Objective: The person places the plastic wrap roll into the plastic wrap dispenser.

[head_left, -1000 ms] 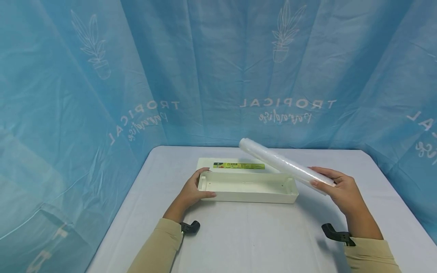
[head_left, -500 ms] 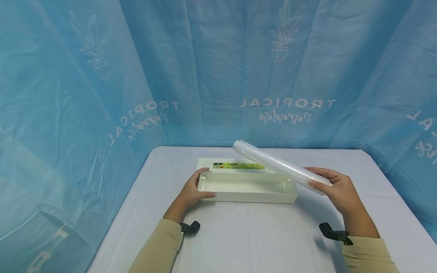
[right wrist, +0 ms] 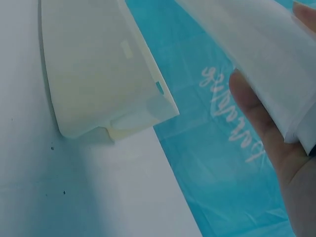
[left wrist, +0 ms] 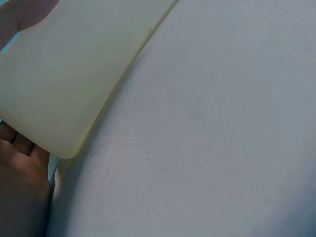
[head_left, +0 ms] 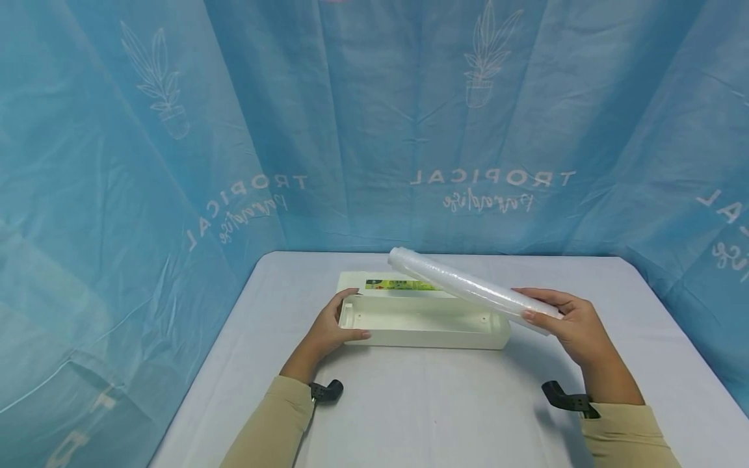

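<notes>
A long cream box (head_left: 421,338) lies on the table with its inside facing up. My left hand (head_left: 324,328) grips its left end, thumb on the front wall and fingers behind; in the left wrist view the box wall (left wrist: 79,74) fills the upper left. My right hand (head_left: 576,325) holds the near end of a roll of clear plastic wrap (head_left: 462,283) between thumb and fingers. The roll slants up to the left, its far end raised over the back of the box. In the right wrist view the roll (right wrist: 261,54) is at upper right, apart from the box's end (right wrist: 113,89).
Behind the box stands its cream lid (head_left: 351,279) with a green and yellow label (head_left: 398,285), partly covered by the roll. A white cloth covers the table (head_left: 409,403). Blue printed curtains (head_left: 374,130) hang around the back and sides.
My right hand has moved a little to the left with the wrap roll. The roll's far end has shifted left and lower, now over the label. The left hand and box have stayed put.
</notes>
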`<state>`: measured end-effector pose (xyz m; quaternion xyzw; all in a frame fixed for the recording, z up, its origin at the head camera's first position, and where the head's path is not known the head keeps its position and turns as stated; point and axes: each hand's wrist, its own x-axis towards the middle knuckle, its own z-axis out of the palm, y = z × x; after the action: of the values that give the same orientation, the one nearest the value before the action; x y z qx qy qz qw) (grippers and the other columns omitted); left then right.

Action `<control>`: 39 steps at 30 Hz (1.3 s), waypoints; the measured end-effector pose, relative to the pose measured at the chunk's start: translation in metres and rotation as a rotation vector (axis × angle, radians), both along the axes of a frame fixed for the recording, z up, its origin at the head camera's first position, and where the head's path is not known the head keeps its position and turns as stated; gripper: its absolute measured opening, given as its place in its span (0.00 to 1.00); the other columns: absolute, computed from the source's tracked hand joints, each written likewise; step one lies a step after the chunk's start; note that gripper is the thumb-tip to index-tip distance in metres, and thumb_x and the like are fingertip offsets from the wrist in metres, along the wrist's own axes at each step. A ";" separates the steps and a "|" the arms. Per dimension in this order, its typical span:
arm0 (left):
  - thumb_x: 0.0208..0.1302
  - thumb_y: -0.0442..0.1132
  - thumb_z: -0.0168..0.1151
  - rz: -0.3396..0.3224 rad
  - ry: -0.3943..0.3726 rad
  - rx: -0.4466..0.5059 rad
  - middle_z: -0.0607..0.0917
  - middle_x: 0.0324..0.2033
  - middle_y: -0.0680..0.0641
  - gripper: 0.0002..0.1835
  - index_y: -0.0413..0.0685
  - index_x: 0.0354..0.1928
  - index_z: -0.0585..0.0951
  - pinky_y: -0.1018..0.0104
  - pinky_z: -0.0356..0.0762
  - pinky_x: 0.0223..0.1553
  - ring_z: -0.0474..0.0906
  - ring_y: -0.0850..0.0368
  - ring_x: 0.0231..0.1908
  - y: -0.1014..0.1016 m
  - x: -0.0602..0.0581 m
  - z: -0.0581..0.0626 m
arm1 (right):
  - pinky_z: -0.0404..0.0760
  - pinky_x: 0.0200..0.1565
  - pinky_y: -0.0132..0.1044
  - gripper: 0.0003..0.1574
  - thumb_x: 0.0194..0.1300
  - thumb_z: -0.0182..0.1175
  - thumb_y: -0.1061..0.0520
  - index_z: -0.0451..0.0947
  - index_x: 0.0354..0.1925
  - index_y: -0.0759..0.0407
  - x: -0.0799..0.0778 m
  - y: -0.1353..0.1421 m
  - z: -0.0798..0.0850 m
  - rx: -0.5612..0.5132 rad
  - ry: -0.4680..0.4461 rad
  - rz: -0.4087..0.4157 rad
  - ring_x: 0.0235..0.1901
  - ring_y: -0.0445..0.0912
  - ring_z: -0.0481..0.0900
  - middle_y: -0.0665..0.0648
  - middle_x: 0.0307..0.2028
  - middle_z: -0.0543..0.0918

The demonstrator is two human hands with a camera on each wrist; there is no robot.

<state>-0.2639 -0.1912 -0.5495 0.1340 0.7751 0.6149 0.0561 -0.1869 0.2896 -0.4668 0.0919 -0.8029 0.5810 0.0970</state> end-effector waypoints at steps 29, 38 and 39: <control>0.46 0.36 0.89 -0.011 -0.012 0.006 0.71 0.72 0.44 0.59 0.57 0.80 0.64 0.47 0.77 0.61 0.76 0.43 0.62 -0.001 -0.001 0.001 | 0.87 0.43 0.38 0.24 0.68 0.74 0.62 0.84 0.61 0.64 -0.003 -0.009 0.009 -0.034 0.013 0.116 0.51 0.48 0.84 0.61 0.60 0.84; 0.46 0.34 0.89 -0.026 -0.024 0.031 0.71 0.71 0.43 0.60 0.55 0.80 0.63 0.45 0.77 0.61 0.76 0.41 0.62 -0.002 0.000 0.001 | 0.87 0.44 0.38 0.25 0.69 0.74 0.59 0.84 0.62 0.63 -0.008 -0.009 0.005 0.006 -0.011 0.133 0.52 0.48 0.84 0.62 0.61 0.83; 0.46 0.34 0.89 -0.026 -0.024 0.032 0.71 0.71 0.43 0.60 0.54 0.80 0.63 0.45 0.77 0.61 0.76 0.41 0.62 -0.002 0.000 0.001 | 0.87 0.44 0.38 0.25 0.69 0.74 0.58 0.84 0.62 0.62 -0.009 -0.009 0.005 0.017 -0.016 0.131 0.52 0.48 0.83 0.61 0.61 0.83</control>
<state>-0.2637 -0.1928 -0.5481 0.1376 0.7625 0.6281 0.0713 -0.1956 0.2803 -0.4623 0.1404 -0.8009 0.5798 0.0515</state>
